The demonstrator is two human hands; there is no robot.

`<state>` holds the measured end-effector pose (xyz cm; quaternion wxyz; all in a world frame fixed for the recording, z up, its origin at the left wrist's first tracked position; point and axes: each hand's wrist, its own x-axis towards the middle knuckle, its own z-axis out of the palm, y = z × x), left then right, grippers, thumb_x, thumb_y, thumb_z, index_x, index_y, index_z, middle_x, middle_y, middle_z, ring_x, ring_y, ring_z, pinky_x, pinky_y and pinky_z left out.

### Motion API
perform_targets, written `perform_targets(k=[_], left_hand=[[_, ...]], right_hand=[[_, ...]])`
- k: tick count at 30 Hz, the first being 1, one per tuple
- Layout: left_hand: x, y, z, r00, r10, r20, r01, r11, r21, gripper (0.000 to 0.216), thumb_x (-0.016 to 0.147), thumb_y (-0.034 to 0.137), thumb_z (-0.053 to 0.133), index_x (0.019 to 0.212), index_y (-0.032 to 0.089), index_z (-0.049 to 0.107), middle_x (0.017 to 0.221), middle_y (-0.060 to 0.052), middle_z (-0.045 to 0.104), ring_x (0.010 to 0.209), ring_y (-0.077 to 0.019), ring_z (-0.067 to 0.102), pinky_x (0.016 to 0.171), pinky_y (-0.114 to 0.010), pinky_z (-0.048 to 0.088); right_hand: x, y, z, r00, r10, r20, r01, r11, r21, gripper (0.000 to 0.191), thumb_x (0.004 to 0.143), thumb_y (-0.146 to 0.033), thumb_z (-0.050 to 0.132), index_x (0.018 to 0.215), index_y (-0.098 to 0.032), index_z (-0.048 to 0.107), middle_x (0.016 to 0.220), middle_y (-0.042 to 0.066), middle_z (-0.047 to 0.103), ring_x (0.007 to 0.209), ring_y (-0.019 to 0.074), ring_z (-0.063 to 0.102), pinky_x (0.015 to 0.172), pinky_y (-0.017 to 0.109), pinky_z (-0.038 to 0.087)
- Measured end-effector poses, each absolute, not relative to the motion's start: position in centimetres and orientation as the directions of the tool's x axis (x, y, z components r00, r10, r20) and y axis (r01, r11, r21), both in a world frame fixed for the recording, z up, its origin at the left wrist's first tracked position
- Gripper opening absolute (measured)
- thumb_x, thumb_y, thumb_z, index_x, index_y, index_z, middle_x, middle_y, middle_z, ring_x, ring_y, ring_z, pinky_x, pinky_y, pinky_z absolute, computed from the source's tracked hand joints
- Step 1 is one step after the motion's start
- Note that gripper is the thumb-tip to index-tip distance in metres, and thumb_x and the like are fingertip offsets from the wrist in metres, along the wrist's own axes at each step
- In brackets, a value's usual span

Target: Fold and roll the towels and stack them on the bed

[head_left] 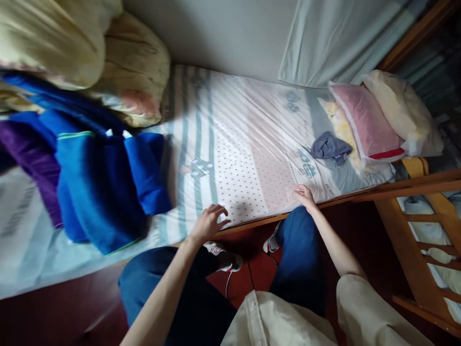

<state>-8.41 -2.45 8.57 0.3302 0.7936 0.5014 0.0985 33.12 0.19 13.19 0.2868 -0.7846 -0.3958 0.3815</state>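
Observation:
My left hand [209, 222] rests at the near edge of the bed, fingers curled on the patterned bedsheet [237, 158]. Further right, my right hand [305, 196] pinches the same sheet at the mattress edge. A pile of blue blankets [108, 182] lies on the bed just left of my left hand, with a purple one [32, 163] beside it. A small grey-blue cloth [329, 146] lies crumpled near the pillows.
A pink pillow [365, 122] and a cream pillow [403, 108] sit at the bed's right end. Yellowish quilts [118, 72] are heaped at the far left. A wooden crib frame [421, 235] stands to the right. The red floor [252, 269] shows below, by my knees.

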Motion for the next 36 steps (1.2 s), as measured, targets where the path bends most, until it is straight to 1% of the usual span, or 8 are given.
perform_targets(k=[6, 10, 15, 19, 26, 29, 32, 36], left_hand=[[3.6, -4.1, 5.2, 0.31, 0.861, -0.404, 0.932, -0.193, 0.305, 0.018, 0.088, 0.022, 0.061, 0.102, 0.019, 0.071, 0.117, -0.017, 0.069, 0.117, -0.0348, 0.063, 0.094, -0.043, 0.052], [4.1, -3.9, 3.8, 0.302, 0.859, -0.413, 0.944, -0.209, 0.256, 0.03, 0.088, 0.012, 0.052, 0.112, 0.018, 0.069, 0.118, -0.018, 0.068, 0.117, -0.0338, 0.063, 0.094, -0.042, 0.052], [3.8, -3.8, 3.0, 0.27, 0.851, -0.451, 0.96, -0.204, 0.19, 0.033, 0.088, 0.007, 0.049, 0.112, 0.018, 0.069, 0.117, -0.018, 0.068, 0.115, -0.0338, 0.063, 0.091, -0.042, 0.053], [4.3, -3.4, 2.6, 0.228, 0.815, -0.533, 0.973, -0.18, 0.141, 0.034, 0.092, 0.005, 0.048, 0.118, 0.015, 0.068, 0.122, -0.019, 0.065, 0.118, -0.0323, 0.062, 0.093, -0.041, 0.052], [4.6, -2.8, 3.1, 0.203, 0.758, -0.62, 0.979, -0.134, 0.157, 0.034, 0.095, 0.005, 0.049, 0.124, 0.013, 0.064, 0.129, -0.02, 0.06, 0.125, -0.0299, 0.058, 0.102, -0.042, 0.05], [4.9, -2.8, 3.6, 0.186, 0.753, -0.631, 0.98, -0.093, 0.177, 0.036, 0.092, 0.004, 0.052, 0.125, 0.012, 0.063, 0.132, -0.021, 0.059, 0.127, -0.0302, 0.057, 0.103, -0.042, 0.05], [5.4, -2.6, 4.3, 0.168, 0.757, -0.631, 0.974, -0.028, 0.225, 0.036, 0.091, 0.005, 0.054, 0.125, 0.011, 0.062, 0.132, -0.022, 0.059, 0.128, -0.0319, 0.056, 0.105, -0.044, 0.048], [5.7, -2.6, 6.3, 0.151, 0.795, -0.587, 0.961, 0.023, 0.277, 0.033, 0.091, 0.013, 0.058, 0.123, 0.012, 0.061, 0.132, -0.021, 0.061, 0.13, -0.0347, 0.055, 0.106, -0.047, 0.047]], right_hand=[[43.5, 4.2, 11.9, 0.549, 0.796, -0.255, 0.417, -0.525, -0.742, 0.056, 0.075, -0.026, 0.071, 0.131, -0.02, 0.066, 0.141, 0.016, 0.069, 0.115, 0.0267, 0.074, 0.108, 0.04, 0.056], [46.6, 9.1, 10.8, 0.553, 0.783, -0.284, 0.345, -0.526, -0.778, 0.068, 0.077, -0.03, 0.067, 0.144, -0.023, 0.057, 0.144, 0.015, 0.064, 0.117, 0.024, 0.072, 0.1, 0.036, 0.059], [47.5, 14.5, 9.3, 0.518, 0.779, -0.353, 0.043, -0.436, -0.899, 0.043, 0.079, -0.029, 0.061, 0.121, -0.024, 0.064, 0.109, 0.005, 0.069, 0.089, 0.0153, 0.071, 0.081, 0.029, 0.058], [47.5, 17.6, 8.2, 0.497, 0.81, -0.311, -0.101, -0.301, -0.948, 0.021, 0.086, -0.029, 0.06, 0.106, -0.023, 0.064, 0.084, -0.002, 0.063, 0.082, 0.0126, 0.063, 0.08, 0.029, 0.053], [45.2, 18.3, 6.7, 0.638, 0.708, -0.303, -0.188, -0.238, -0.953, 0.045, 0.085, -0.034, 0.069, 0.128, -0.021, 0.062, 0.13, 0.008, 0.064, 0.112, 0.0151, 0.066, 0.098, 0.033, 0.052], [42.4, 13.3, 7.9, 0.603, 0.774, -0.193, -0.205, -0.083, -0.975, 0.056, 0.077, -0.04, 0.082, 0.128, -0.02, 0.069, 0.129, 0.009, 0.068, 0.125, 0.0197, 0.063, 0.106, 0.035, 0.05], [39.4, 4.9, 11.3, 0.583, 0.809, -0.08, -0.078, -0.042, -0.996, 0.051, 0.078, -0.044, 0.083, 0.121, -0.017, 0.076, 0.118, 0.011, 0.075, 0.115, 0.0226, 0.068, 0.103, 0.04, 0.053], [35.0, -7.8, 17.0, 0.332, 0.919, 0.211, 0.401, 0.065, -0.914, 0.018, 0.092, -0.032, 0.071, 0.096, -0.02, 0.084, 0.091, 0.009, 0.079, 0.086, 0.021, 0.073, 0.077, 0.032, 0.061]])
